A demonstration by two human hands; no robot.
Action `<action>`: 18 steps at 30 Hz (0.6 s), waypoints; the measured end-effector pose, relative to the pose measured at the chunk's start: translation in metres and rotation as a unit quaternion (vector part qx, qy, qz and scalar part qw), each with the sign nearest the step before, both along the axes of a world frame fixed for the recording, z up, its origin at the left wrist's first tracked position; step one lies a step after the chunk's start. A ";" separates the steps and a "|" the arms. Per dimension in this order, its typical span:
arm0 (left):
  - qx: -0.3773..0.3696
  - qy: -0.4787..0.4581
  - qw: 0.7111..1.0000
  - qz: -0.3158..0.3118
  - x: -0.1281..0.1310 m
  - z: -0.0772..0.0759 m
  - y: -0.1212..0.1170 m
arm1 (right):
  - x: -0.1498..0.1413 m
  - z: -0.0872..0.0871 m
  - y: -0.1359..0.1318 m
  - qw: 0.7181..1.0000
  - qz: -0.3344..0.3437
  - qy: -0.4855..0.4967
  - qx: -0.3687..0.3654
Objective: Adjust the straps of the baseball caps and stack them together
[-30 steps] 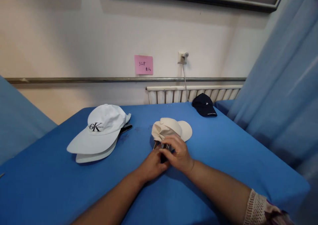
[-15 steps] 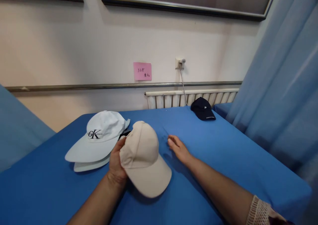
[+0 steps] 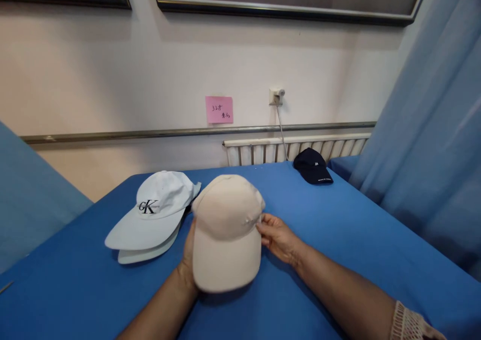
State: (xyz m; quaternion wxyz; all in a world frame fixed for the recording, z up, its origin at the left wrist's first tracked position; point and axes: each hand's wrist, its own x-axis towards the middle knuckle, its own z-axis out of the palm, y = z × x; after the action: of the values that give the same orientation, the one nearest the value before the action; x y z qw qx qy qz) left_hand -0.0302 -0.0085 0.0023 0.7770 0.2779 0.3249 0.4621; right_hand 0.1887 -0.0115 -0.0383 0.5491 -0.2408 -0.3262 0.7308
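A beige baseball cap [image 3: 227, 230] is held up over the blue-covered table [image 3: 323, 305], its brim pointing toward me and its crown upright. My left hand [image 3: 189, 257] grips the cap's left side; most of its fingers are hidden behind the cap. On the other side, my right hand [image 3: 278, 237] pinches the cap's edge between thumb and fingers. To the left lies a white cap [image 3: 158, 200] with black "CK" lettering, stacked on another pale cap [image 3: 150, 254] of which mainly the brim shows.
A dark navy cap [image 3: 312, 165] rests at the table's far right corner. Behind the table are a white radiator [image 3: 259, 152], a metal rail [image 3: 161, 133] and a plugged-in socket [image 3: 276, 96]. Blue curtains [image 3: 424, 129] hang on both sides. A pink note [image 3: 219, 109] is on the wall.
The beige cap was lifted and turned from brim pointing right to brim facing me. My right hand left it, then took hold of its right edge. The other caps stayed in place.
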 end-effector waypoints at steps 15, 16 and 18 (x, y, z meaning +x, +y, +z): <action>0.082 0.013 0.984 0.159 0.019 0.026 0.023 | 0.018 -0.019 0.027 0.976 -0.188 -0.107 -0.035; 0.108 -0.003 0.972 0.207 0.010 0.038 0.027 | 0.018 -0.020 0.027 0.975 -0.178 -0.126 -0.034; 0.151 -0.012 0.949 0.278 -0.014 0.060 0.036 | 0.019 -0.022 0.027 0.975 -0.157 -0.151 -0.030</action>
State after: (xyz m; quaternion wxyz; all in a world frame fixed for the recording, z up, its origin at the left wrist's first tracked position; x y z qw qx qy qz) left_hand -0.0438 0.0275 0.0624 0.5707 0.2854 0.3064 0.7064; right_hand 0.2079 0.0155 -0.0599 0.5941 -0.4128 -0.3416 0.5999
